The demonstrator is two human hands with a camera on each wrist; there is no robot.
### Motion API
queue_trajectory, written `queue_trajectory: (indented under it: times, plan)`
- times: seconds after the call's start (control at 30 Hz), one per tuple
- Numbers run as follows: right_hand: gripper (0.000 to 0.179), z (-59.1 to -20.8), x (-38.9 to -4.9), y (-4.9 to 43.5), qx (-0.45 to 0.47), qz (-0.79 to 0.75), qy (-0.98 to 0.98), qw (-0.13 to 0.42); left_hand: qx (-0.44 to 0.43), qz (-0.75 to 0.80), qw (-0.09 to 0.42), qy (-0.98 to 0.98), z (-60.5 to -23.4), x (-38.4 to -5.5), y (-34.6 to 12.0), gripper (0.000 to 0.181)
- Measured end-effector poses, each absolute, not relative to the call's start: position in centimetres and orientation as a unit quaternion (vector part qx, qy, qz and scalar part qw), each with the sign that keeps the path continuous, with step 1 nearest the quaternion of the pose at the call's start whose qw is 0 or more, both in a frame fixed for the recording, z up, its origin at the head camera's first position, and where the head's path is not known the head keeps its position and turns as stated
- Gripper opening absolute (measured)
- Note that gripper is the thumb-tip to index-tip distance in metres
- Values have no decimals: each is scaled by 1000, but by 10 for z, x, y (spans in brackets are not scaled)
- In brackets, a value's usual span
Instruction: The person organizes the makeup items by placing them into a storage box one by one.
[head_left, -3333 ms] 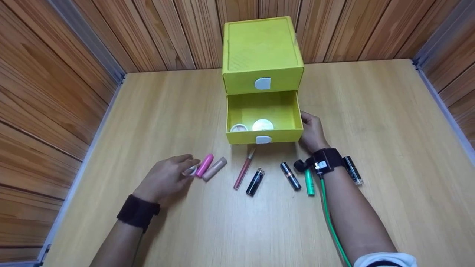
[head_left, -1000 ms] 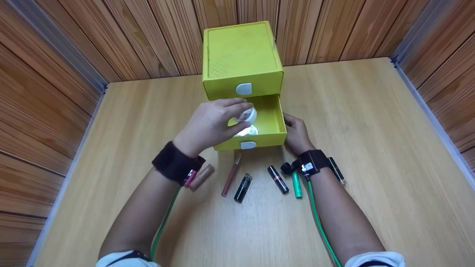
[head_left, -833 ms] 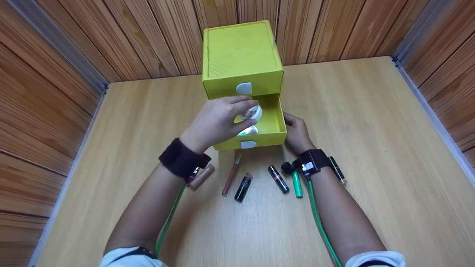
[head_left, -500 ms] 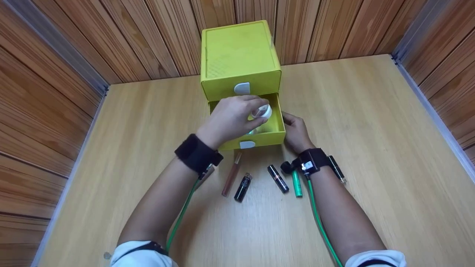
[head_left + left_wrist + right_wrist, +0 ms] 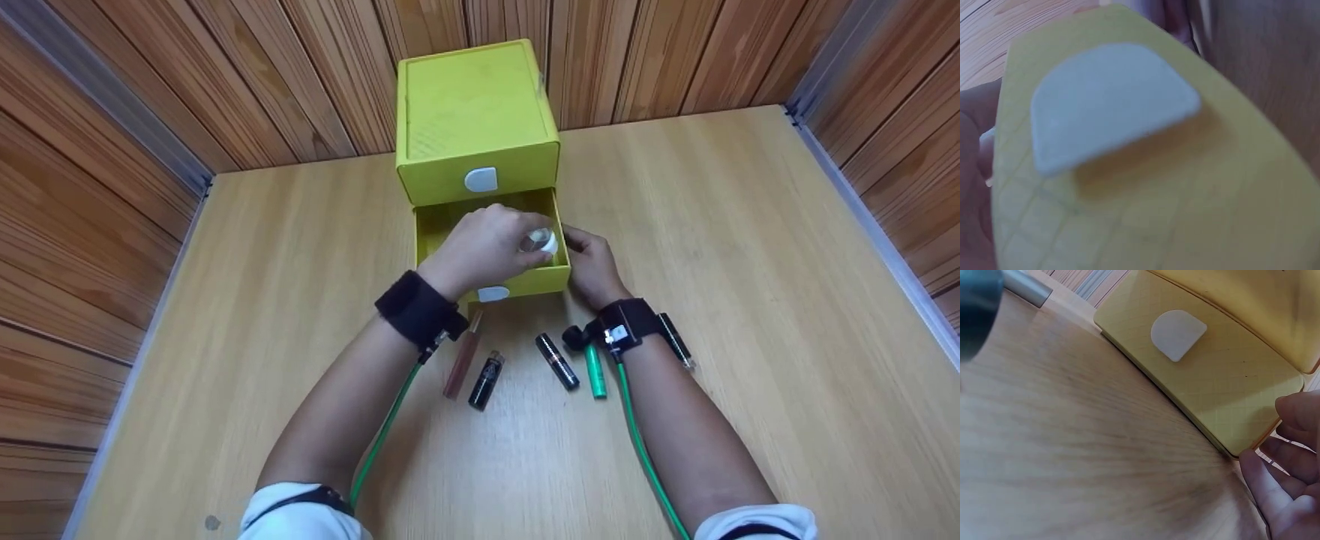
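The lower drawer (image 5: pixel 532 280) of a yellow drawer box (image 5: pixel 472 105) is pulled out. Over its right half, my left hand (image 5: pixel 491 251) pinches a small round white jar (image 5: pixel 549 243) with a clear part between thumb and fingers. That hand hides much of the drawer's inside. In the left wrist view, the drawer front and its white handle (image 5: pixel 1112 107) fill most of the picture, with part of my hand at the left edge. My right hand (image 5: pixel 596 270) holds the drawer's right side. The right wrist view shows its fingertips (image 5: pixel 1292 410) at the front panel's edge and lower corner.
On the wooden table lie a reddish lip gloss tube (image 5: pixel 463 360), a black tube (image 5: pixel 487 380), a black tube with a band (image 5: pixel 557 361) and a green tube (image 5: pixel 595 373). Another black tube (image 5: pixel 676 341) lies beyond my right wrist. A plank wall (image 5: pixel 300 75) stands behind the box.
My left hand has carried the white jar from the left of the table into the drawer, then rightward and lower. It now covers the round items there. My right hand stays at the drawer's side.
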State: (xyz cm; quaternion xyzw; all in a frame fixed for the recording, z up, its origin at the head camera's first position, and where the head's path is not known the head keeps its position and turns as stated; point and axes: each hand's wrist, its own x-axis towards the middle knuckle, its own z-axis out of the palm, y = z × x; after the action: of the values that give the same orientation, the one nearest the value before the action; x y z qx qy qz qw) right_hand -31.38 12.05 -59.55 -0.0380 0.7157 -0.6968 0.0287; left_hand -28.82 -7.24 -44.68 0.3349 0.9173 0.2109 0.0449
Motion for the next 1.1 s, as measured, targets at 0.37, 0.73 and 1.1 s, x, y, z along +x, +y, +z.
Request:
queue_trajectory:
  times: [0.37, 0.73, 1.1]
  plan:
    - [36, -598, -314, 118, -37, -704, 709, 22, 323, 247, 112, 907, -458, -297, -69, 36]
    - [36, -597, -314, 118, -29, -708, 706, 24, 327, 243, 178, 896, -460, -306, -64, 24]
    - [34, -597, -315, 119, -30, -704, 709, 27, 322, 244, 187, 895, -461, -308, -62, 20]
